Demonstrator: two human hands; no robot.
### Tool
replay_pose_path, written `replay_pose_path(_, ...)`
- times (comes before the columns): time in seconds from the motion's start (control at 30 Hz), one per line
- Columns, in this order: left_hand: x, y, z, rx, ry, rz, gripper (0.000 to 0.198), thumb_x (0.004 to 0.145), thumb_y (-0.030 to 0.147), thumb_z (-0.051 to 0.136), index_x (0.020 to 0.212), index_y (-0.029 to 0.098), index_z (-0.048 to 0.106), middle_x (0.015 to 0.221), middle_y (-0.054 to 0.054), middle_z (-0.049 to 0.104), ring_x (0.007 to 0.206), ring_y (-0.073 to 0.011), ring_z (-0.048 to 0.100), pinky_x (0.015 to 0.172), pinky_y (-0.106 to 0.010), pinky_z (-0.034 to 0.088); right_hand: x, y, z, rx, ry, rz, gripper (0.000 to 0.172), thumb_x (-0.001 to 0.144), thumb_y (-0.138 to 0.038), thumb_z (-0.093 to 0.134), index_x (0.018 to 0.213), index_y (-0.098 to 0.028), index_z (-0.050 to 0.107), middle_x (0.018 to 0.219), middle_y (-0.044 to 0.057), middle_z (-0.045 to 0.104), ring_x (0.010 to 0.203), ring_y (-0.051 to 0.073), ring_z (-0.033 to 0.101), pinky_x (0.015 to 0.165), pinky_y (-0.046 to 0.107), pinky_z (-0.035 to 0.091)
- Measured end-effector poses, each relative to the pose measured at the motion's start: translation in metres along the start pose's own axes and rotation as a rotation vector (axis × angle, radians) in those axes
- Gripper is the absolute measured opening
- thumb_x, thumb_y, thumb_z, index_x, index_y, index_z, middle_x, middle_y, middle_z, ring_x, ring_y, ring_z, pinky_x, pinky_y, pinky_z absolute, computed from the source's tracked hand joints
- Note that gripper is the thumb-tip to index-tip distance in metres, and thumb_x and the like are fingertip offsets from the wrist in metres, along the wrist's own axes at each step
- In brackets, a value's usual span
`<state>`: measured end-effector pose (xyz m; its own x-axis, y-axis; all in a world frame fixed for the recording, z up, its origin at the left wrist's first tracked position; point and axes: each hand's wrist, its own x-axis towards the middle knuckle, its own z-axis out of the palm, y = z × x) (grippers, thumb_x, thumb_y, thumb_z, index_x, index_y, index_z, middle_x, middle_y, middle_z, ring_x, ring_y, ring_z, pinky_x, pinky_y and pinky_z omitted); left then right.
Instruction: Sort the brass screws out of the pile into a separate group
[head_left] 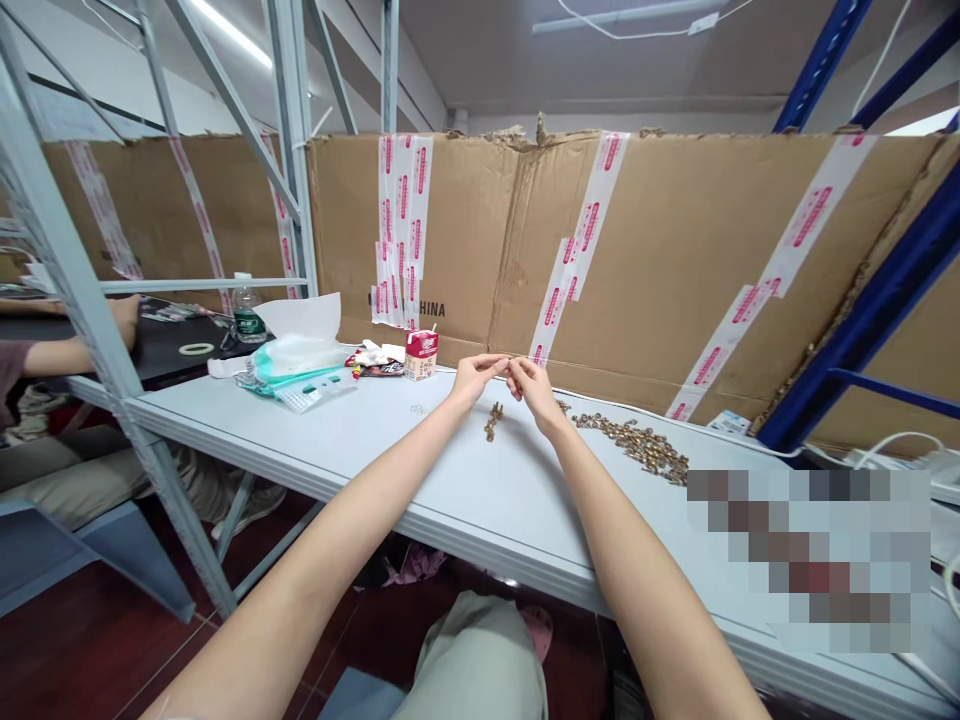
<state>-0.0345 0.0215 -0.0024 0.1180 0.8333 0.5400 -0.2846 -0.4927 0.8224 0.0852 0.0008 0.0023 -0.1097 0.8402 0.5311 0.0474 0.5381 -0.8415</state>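
Both hands meet above the back part of the pale table [360, 440]. My left hand [478, 374] has its fingers pinched together, their tips at those of my right hand [529, 384], which is also closed in a pinch. Whatever they hold between them is too small to make out. Just below the hands, a little group of brass-coloured metal pieces [493, 422] lies on the table. A larger spread of similar pieces [637, 446] stretches to the right of my right hand. Some tiny clear bits [418, 409] lie left of my left hand.
A drink carton [421, 355], snack wrappers [379, 358] and a white and teal plastic package [296, 355] stand or lie at the back left. Cardboard [465, 230] walls off the rear. Another person's arm [75, 345] rests at a dark table on the left. Cables run at right.
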Motion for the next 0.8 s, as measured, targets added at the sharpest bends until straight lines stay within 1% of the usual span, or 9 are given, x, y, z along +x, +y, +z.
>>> replay_pose_path(0.1, -0.0010, 0.0002, 0.0016, 0.073, 0.013, 0.057, 0.024, 0.064, 0.030, 0.067, 0.079, 0.012, 0.069, 0.085, -0.009, 0.069, 0.082, -0.0182, 0.061, 0.080, -0.031, 0.043, -0.0010, -0.0009, -0.0026, 0.014, -0.057, 0.067, 0.038, 0.076, -0.054, 0.048, 0.065, -0.018, 0.041, 0.045, -0.006, 0.038, 0.038, 0.005, 0.031, 0.038, 0.019, 0.023)
replay_pose_path(0.2, 0.0010, -0.0023, 0.0006, 0.121, 0.028, 0.098, 0.020, 0.065, 0.028, 0.067, 0.077, 0.012, 0.069, 0.083, -0.009, 0.068, 0.080, -0.0171, 0.060, 0.076, -0.029, 0.044, -0.0013, -0.0006, -0.0044, -0.037, -0.103, 0.120, 0.038, 0.077, -0.056, 0.045, 0.067, -0.019, 0.041, 0.046, -0.006, 0.039, 0.037, 0.006, 0.030, 0.037, 0.020, 0.023)
replay_pose_path(0.3, 0.0049, -0.0064, -0.0016, 0.135, 0.043, 0.113, 0.020, 0.065, 0.027, 0.066, 0.077, 0.012, 0.069, 0.084, -0.009, 0.067, 0.079, -0.0165, 0.059, 0.073, -0.028, 0.044, -0.0007, 0.0008, -0.0053, -0.153, -0.043, 0.064, 0.036, 0.078, -0.055, 0.044, 0.075, -0.019, 0.044, 0.048, -0.006, 0.042, 0.038, 0.006, 0.032, 0.038, 0.019, 0.024)
replay_pose_path(0.37, 0.0068, -0.0080, -0.0026, 0.150, 0.037, 0.131, 0.019, 0.066, 0.027, 0.066, 0.077, 0.012, 0.069, 0.083, -0.009, 0.066, 0.079, -0.0163, 0.059, 0.072, -0.027, 0.044, -0.0002, 0.0015, -0.0057, -0.188, -0.010, 0.019, 0.035, 0.078, -0.054, 0.045, 0.076, -0.019, 0.045, 0.048, -0.006, 0.041, 0.040, 0.006, 0.033, 0.038, 0.019, 0.024)
replay_pose_path(0.47, 0.0066, -0.0063, -0.0028, 0.204, 0.021, 0.189, 0.017, 0.068, 0.026, 0.065, 0.077, 0.012, 0.069, 0.082, -0.008, 0.065, 0.078, -0.0155, 0.058, 0.069, -0.026, 0.043, 0.0001, 0.0020, -0.0061, -0.146, -0.028, 0.021, 0.038, 0.076, -0.055, 0.046, 0.068, -0.019, 0.042, 0.046, -0.006, 0.037, 0.040, 0.006, 0.030, 0.038, 0.019, 0.022)
replay_pose_path(0.6, 0.0032, -0.0006, -0.0007, 0.287, 0.022, 0.254, 0.013, 0.068, 0.023, 0.064, 0.077, 0.014, 0.069, 0.082, -0.007, 0.064, 0.076, -0.0141, 0.056, 0.067, -0.025, 0.042, 0.0001, 0.0025, -0.0053, -0.008, -0.069, 0.119, 0.041, 0.076, -0.057, 0.045, 0.062, -0.019, 0.037, 0.044, -0.007, 0.030, 0.037, 0.005, 0.024, 0.037, 0.020, 0.018)
replay_pose_path(0.7, 0.0026, -0.0006, 0.0009, 0.300, 0.008, 0.252, 0.013, 0.068, 0.020, 0.063, 0.077, 0.013, 0.069, 0.083, -0.008, 0.065, 0.076, -0.0144, 0.056, 0.068, -0.025, 0.042, 0.0008, 0.0020, -0.0046, 0.060, -0.104, 0.174, 0.041, 0.077, -0.056, 0.044, 0.061, -0.019, 0.035, 0.043, -0.007, 0.027, 0.037, 0.005, 0.021, 0.038, 0.020, 0.018)
replay_pose_path(0.77, 0.0042, -0.0028, 0.0009, 0.300, -0.019, 0.217, 0.015, 0.069, 0.020, 0.062, 0.080, 0.012, 0.068, 0.084, -0.009, 0.066, 0.077, -0.0152, 0.057, 0.070, -0.026, 0.042, 0.0018, 0.0014, -0.0059, 0.025, -0.092, 0.184, 0.039, 0.079, -0.054, 0.041, 0.062, -0.019, 0.036, 0.044, -0.007, 0.027, 0.036, 0.006, 0.022, 0.038, 0.020, 0.019)
replay_pose_path(0.8, 0.0055, -0.0040, 0.0000, 0.305, -0.034, 0.200, 0.018, 0.070, 0.022, 0.061, 0.083, 0.011, 0.067, 0.087, -0.010, 0.066, 0.078, -0.0156, 0.057, 0.071, -0.026, 0.043, 0.0022, 0.0013, -0.0076, -0.036, -0.062, 0.188, 0.038, 0.081, -0.053, 0.038, 0.062, -0.019, 0.037, 0.044, -0.006, 0.028, 0.036, 0.006, 0.024, 0.038, 0.020, 0.021)
